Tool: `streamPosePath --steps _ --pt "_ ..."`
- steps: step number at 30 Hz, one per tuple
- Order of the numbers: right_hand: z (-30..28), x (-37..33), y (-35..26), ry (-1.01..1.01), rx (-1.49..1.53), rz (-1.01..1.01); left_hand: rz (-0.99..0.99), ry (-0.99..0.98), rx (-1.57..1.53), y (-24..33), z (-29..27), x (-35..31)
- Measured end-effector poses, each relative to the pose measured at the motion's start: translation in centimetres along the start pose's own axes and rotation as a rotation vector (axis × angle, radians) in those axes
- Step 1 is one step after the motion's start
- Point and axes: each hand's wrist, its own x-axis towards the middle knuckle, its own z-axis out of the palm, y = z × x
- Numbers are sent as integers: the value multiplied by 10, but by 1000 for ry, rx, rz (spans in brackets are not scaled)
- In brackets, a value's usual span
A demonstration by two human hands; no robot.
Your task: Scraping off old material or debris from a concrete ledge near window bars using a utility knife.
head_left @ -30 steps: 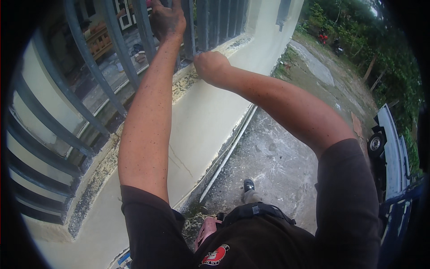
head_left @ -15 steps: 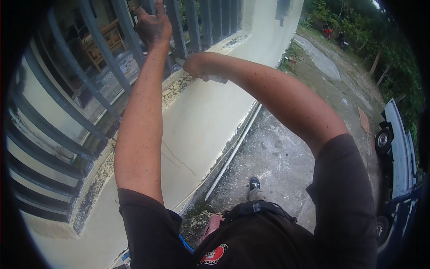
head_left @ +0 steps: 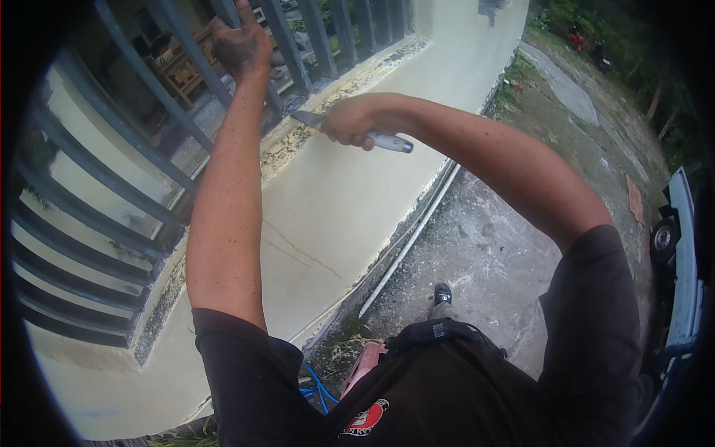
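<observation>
Up at the top, my left hand (head_left: 242, 46) is closed round one of the dark grey metal bars (head_left: 319, 41) of a window grille. My right hand (head_left: 348, 119) grips a scraper (head_left: 392, 142) with a pale handle and a flat metal blade. The handle's butt sticks out below my fingers, and the blade points left toward the foot of the bars. Its tip is at the flaking, blotchy sill (head_left: 287, 147), close to a bar's base; whether it touches is hard to tell.
Below the sill runs a cream wall (head_left: 320, 216) with a thin crack. A white pipe (head_left: 406, 246) follows its foot beside the concrete ground (head_left: 484, 253). Blue hose (head_left: 320, 391) and a pink object (head_left: 363, 367) are by my waist. A truck (head_left: 681, 261) stands at the right.
My right hand has turned and drawn slightly right, so the scraper's blade and handle now show more. My left hand keeps its hold on the bar. The whole view has shifted a little.
</observation>
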Motion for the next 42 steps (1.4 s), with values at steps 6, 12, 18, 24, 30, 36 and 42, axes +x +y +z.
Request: streamPosePath --steps 6,12,18,24,30,36,42 --pt "37 -39 3 363 -498 -234 125 -96 107 10 -23 0" --pt "28 -19 -11 716 -923 -449 423 -170 231 56 -72 -34" --pt "70 -5 -36 660 -1007 -332 476 -52 198 53 -100 -23" --pt "83 4 -48 606 -1092 -215 -29 -24 13 31 -84 -5" --pt "53 33 -45 698 -1148 -97 -102 -87 -169 34 -60 -4" --pt "93 15 -61 627 -1209 -140 -138 -4 -101 -35 -43 4" --pt "77 30 -68 673 -1261 -73 -126 -87 -159 -17 -39 8"
